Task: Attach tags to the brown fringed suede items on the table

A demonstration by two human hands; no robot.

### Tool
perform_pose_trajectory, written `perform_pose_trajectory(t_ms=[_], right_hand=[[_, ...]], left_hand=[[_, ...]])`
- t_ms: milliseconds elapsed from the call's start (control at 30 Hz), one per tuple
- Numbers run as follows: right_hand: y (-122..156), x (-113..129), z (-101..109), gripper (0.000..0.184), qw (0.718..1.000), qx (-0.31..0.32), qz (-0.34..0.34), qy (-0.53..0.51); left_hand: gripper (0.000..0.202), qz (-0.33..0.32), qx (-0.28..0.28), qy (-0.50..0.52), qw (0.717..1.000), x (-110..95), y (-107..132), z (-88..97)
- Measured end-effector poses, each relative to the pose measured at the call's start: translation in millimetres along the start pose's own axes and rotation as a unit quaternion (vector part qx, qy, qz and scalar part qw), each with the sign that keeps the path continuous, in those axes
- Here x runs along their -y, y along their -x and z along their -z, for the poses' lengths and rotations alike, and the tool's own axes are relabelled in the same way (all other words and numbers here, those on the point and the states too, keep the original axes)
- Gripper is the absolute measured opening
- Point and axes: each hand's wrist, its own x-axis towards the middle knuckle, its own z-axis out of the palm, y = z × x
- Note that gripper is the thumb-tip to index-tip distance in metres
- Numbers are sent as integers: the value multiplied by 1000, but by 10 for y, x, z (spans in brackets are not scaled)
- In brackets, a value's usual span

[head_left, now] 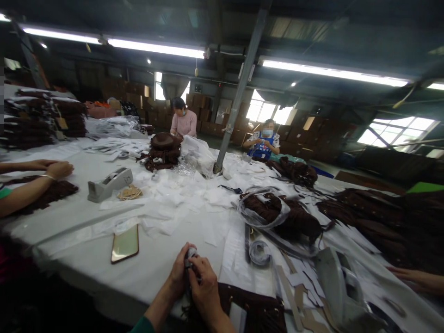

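My left hand (178, 273) and my right hand (205, 286) meet at the near edge of the white table (86, 217). Both are closed together round a small grey and white piece (190, 259) pinched between the fingers; what it is I cannot make out. A dark brown garment (258, 312) with a white tag lies just under and to the right of my hands. A phone (125, 243) lies flat to the left of my hands.
A grey tape dispenser (109, 183) stands at left, another (342, 286) at near right. Brown garment piles (287, 215) and scattered white paper cover the middle. A co-worker's arms (31, 187) rest at left, another hand (412, 277) at right. Two people work at the far side beside a pole (236, 101).
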Motion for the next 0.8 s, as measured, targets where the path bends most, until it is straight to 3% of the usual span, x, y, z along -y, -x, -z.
perform_pose_trajectory(t_ms=[133, 233, 300, 367, 467, 567, 667, 800], right_hand=[[26, 52, -8, 36, 999, -40, 6, -6], [17, 137, 213, 33, 996, -89, -18, 9], [20, 165, 549, 33, 990, -133, -28, 41], [57, 137, 1014, 38, 977, -188, -44, 87], [174, 3, 1764, 47, 938, -271, -137, 169], [230, -186, 2275, 49, 894, -239, -248, 286], [100, -389, 2396, 49, 868, -192, -288, 357], [-190, -588, 2193, 49, 854, -155, -319, 381]], left_hand=[[36, -40, -34, -25, 998, 0, -17, 0], [36, -75, -38, -56, 995, 2, -35, 9], [36, -99, -39, -81, 991, 9, -49, 24], [35, -118, -42, -106, 986, 23, -61, 44], [35, -133, -40, -144, 980, 54, -67, 67], [48, -139, -16, -182, 973, 100, -67, 71], [74, -155, 4, -243, 958, 143, -80, 60], [80, -229, -46, -442, 866, 109, -51, 26]])
